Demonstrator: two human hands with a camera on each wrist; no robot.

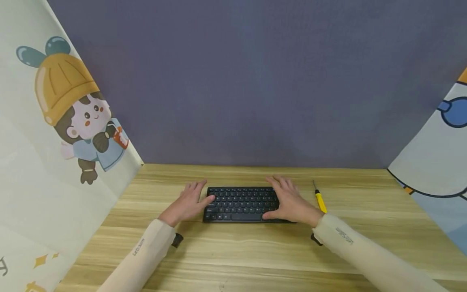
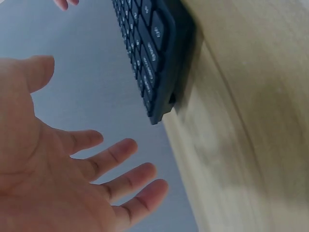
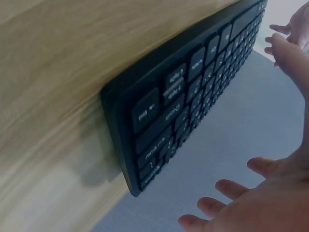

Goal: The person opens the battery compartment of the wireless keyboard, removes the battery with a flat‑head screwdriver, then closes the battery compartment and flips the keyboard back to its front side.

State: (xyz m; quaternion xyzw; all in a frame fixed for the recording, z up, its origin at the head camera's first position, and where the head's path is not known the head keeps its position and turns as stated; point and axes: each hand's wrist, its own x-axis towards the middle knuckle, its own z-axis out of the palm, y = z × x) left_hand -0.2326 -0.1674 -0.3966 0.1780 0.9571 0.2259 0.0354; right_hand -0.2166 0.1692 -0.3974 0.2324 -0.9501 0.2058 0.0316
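Note:
A slim black keyboard (image 1: pixel 240 205) lies flat on the wooden table, its long side facing me. My left hand (image 1: pixel 187 206) is by its left end, fingers spread and thumb reaching over the edge keys in the head view. In the left wrist view, that hand's fingers (image 2: pixel 116 157) are apart from the keyboard (image 2: pixel 149 53), palm empty. Over the right end, my right hand (image 1: pixel 292 206) hides some keys in the head view. The right wrist view shows its fingers (image 3: pixel 231 188) loosely extended, with a gap between them and the keyboard (image 3: pixel 193 92). Neither hand grips anything.
A screwdriver (image 1: pixel 320 200) with a yellow and black handle lies right of the keyboard, near my right wrist. A grey-purple panel (image 1: pixel 255 89) rises behind the table (image 1: pixel 233 255). Printed cartoon walls flank both sides.

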